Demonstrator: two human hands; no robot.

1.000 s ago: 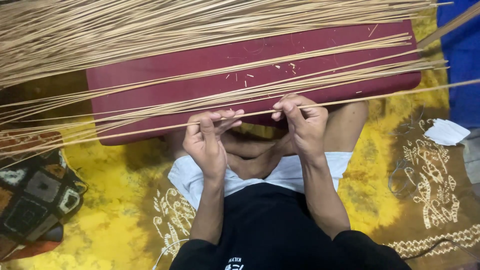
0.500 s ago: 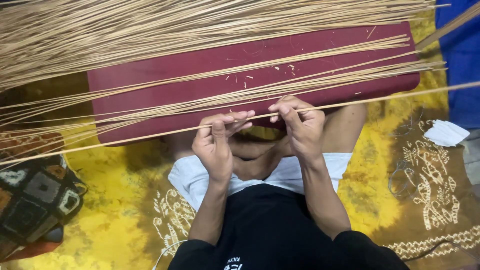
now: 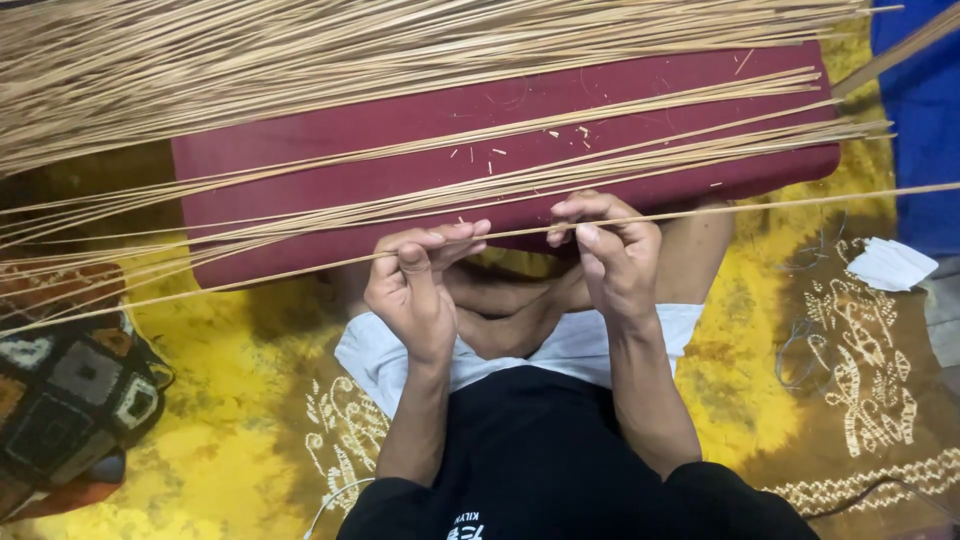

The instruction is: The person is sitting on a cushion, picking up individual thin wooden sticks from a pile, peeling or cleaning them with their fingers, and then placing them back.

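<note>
A single long thin tan stick [image 3: 760,202] runs across the view from lower left to right edge. My left hand [image 3: 415,285] pinches it between thumb and fingers, and my right hand [image 3: 610,250] grips the same stick a short way to the right. Behind the hands lies a dark red cushion [image 3: 330,140] with several loose sticks [image 3: 600,165] spread over it. A thick bundle of the same tan sticks [image 3: 300,50] fans across the top of the view. My crossed legs show below the hands.
A yellow and brown patterned cloth [image 3: 230,450] covers the floor. A patchwork cushion [image 3: 70,390] sits at the left edge. A white crumpled paper [image 3: 890,265] lies at the right, beside blue fabric [image 3: 920,110] in the upper right corner.
My left hand has slid a little to the right along the stick, closer to my right hand. The right hand has stayed almost still.
</note>
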